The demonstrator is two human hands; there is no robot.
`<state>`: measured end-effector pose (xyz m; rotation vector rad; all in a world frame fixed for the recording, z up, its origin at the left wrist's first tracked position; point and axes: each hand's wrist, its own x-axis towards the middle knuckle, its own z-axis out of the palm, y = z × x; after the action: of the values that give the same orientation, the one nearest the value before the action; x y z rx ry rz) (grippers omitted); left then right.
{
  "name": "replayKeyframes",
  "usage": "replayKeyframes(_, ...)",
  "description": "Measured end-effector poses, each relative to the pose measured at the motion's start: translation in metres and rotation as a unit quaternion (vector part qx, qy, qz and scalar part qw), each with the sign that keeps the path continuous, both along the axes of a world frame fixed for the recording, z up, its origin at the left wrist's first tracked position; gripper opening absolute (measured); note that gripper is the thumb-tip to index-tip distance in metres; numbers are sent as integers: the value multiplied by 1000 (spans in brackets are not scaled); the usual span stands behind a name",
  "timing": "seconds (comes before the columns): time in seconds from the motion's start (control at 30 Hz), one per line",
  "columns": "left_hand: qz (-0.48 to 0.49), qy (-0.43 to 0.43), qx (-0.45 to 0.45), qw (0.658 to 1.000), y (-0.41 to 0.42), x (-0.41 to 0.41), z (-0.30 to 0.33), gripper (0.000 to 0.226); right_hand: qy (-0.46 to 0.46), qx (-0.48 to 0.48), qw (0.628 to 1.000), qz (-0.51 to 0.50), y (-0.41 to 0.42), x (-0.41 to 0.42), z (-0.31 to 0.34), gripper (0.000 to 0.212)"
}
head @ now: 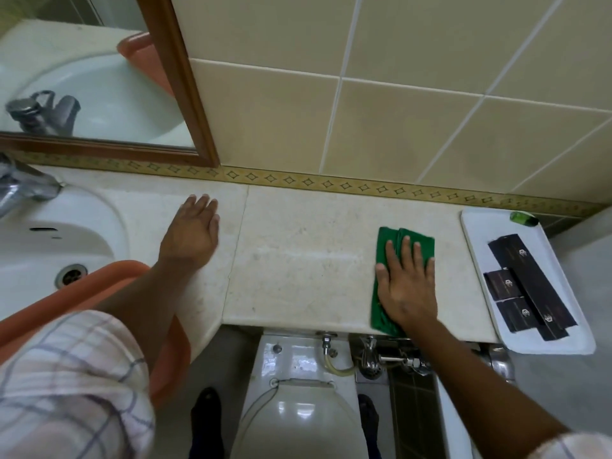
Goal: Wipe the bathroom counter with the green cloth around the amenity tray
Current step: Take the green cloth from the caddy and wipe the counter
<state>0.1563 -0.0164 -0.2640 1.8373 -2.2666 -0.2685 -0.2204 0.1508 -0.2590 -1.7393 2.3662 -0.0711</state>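
Note:
A folded green cloth [389, 246] lies flat on the beige stone counter [298, 260], just left of the white amenity tray [477, 233]. My right hand [407, 286] presses flat on the cloth, fingers spread, covering its lower right part. Black amenity boxes [530, 279] and a small green bottle [523, 218] rest on the tray, which overhangs the counter's front edge. Further left, my left hand [192, 233] rests palm down on the bare counter beside the sink, holding nothing.
A white sink [49, 240] with a chrome tap [23, 190] is at the left, with an orange basin [109, 279] on its rim under my left arm. A wood-framed mirror [185, 94] hangs above. Below the counter are a toilet [298, 409] and water valves [374, 356].

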Motion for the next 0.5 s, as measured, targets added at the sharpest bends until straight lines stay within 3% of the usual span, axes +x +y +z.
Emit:
replayKeyframes(0.2, -4, 4, -2, 1000, 0, 2, -1, 50, -1, -1, 1000, 21, 5, 54, 0, 67)
replayKeyframes(0.5, -29, -1, -7, 1000, 1, 4, -5, 57, -27, -11, 997, 76, 3, 18, 4, 61)
